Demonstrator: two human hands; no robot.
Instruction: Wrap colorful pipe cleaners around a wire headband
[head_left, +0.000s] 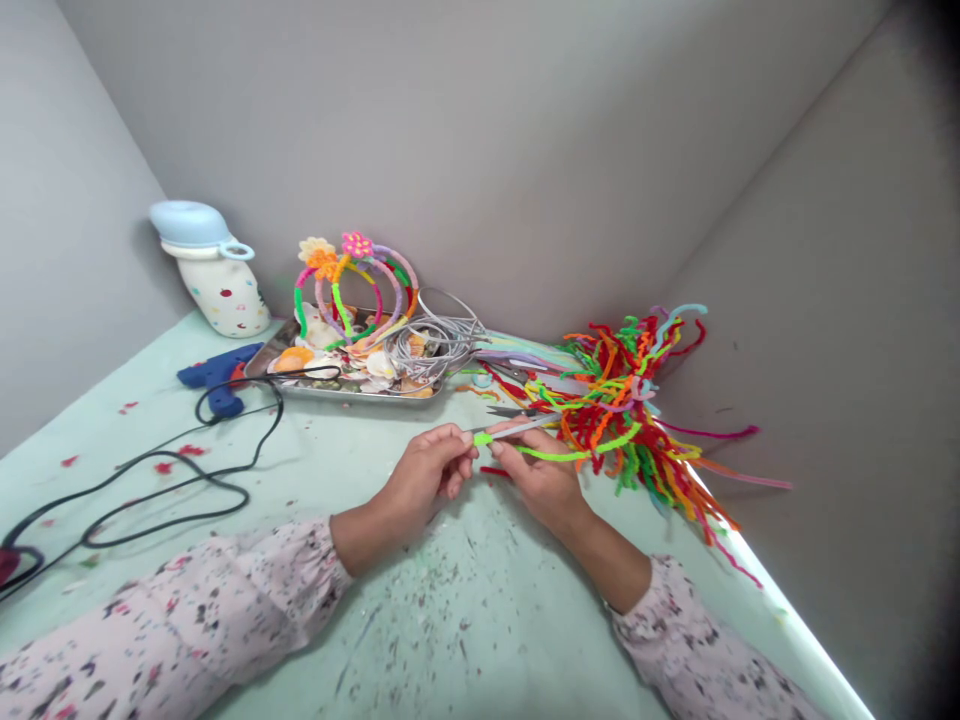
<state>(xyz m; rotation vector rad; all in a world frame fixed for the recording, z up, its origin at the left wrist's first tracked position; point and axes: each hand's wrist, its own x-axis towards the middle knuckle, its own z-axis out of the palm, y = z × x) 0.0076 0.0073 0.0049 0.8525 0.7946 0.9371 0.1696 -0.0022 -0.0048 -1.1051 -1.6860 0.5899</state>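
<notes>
You are pinching the tip of a narrow grey strip [516, 428] between the thumb and fingertips of your left hand [424, 478], where a yellow-green pipe cleaner [577, 456] is wrapping its end. Your right hand [546, 484] is grasping the strip close by, its thumb pressing near the wrapped part; the pipe cleaner's loose length is trailing rightward over that hand.

Beyond your hands, a metal tray [360, 397] is holding seashells [292, 358], a loose coil of grey wire or bands [427, 345] and several wrapped headbands [337, 298] with flowers, which are standing upright. A white bottle [221, 290] with a blue lid is standing left of the tray; its contents are not showing. A blue glue gun [217, 372] is lying beside the tray.

The tray's floor is mostly hiding under its load. Dark pointed blades [504, 411] are showing just behind your right hand, which is covering any handles. A heap of pipe cleaners [615, 385] is tangling too densely for counting. Both floral sleeves [187, 610] are running out of view.
</notes>
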